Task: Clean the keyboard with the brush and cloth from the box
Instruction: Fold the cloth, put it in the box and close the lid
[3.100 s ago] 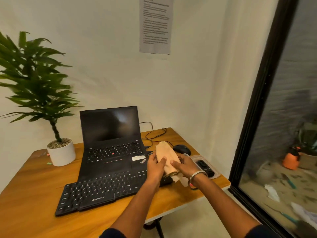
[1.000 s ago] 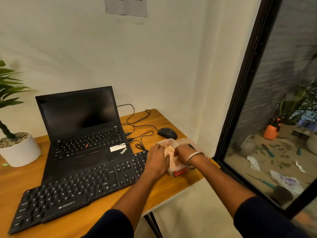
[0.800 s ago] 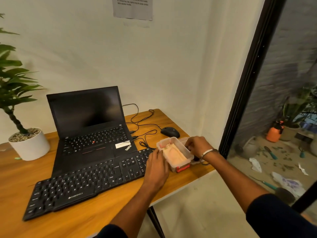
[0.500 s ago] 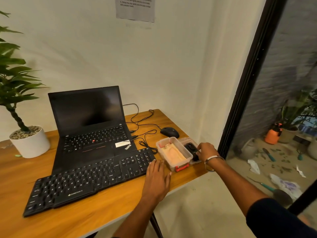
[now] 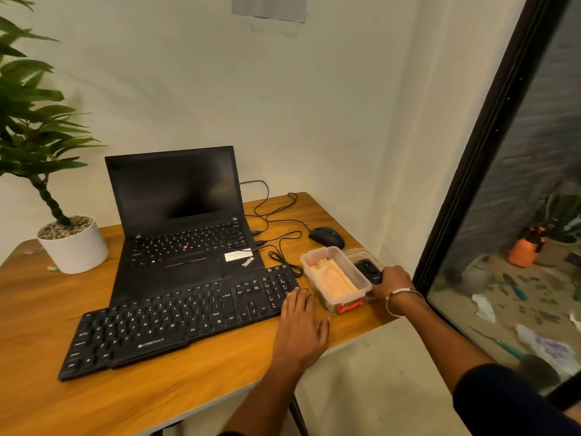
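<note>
Folded cloth (image 5: 334, 280) now lies in the box (image 5: 364, 286); left hand (image 5: 301, 327) rests flat, holding nothing, beside it; right hand (image 5: 391, 282) grips the brush (image 5: 368, 269) behind it.

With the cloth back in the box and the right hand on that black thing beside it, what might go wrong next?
1. The clear plastic box with red latch and the lid sit near the wooden table's right edge; a bump from the right hand may push them off.
2. The thin black cable loops beside the box and could snag.
3. The left hand rests flat by the black external keyboard, barely touching it, so it may slide.
</note>
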